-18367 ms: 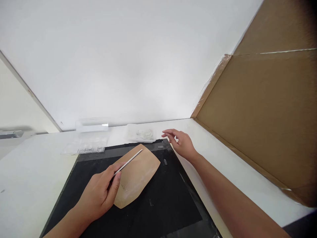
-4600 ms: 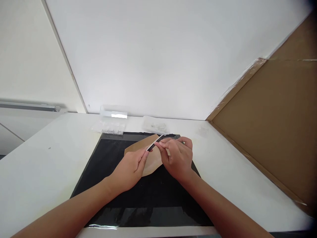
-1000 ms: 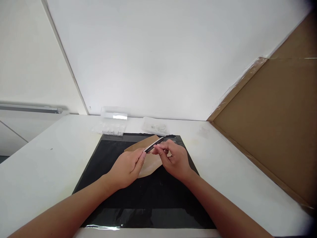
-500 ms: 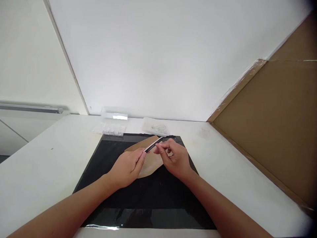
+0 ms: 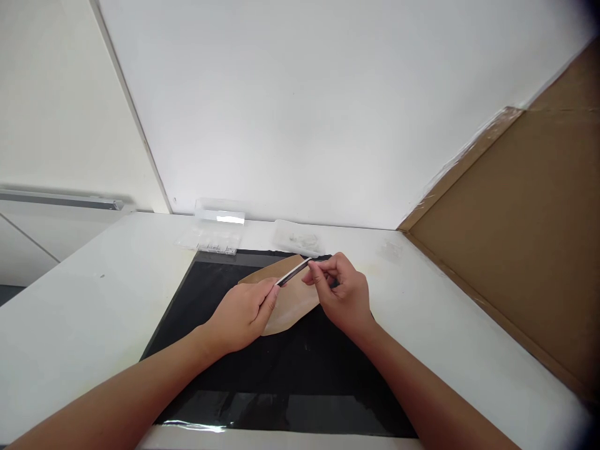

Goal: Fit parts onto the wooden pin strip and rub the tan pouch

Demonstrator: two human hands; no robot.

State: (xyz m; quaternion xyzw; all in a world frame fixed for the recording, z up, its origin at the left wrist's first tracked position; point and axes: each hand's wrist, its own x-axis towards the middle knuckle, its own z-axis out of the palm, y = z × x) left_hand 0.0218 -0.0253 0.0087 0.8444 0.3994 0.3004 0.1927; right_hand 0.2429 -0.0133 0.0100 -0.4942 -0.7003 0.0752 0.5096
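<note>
Over a black mat, my left hand is closed around the near end of a thin black-and-white strip, thumb on top. The strip slants up to the right. At its far end is my right hand, with thumb and forefinger pinched together and touching or almost touching it. Whether those fingertips hold anything is too small to make out. Beneath both hands lies a brown paper pouch with a paler, cloudy front, partly covered by the fingers.
Along the back wall stand an open clear plastic case with small compartments and a translucent tray holding small pieces. A small clear bag lies at the back right. A cardboard panel borders the right side of the white table.
My right hand has moved a little up and right along the strip towards its far tip. My left hand keeps its hold. The view has shifted slightly.
</note>
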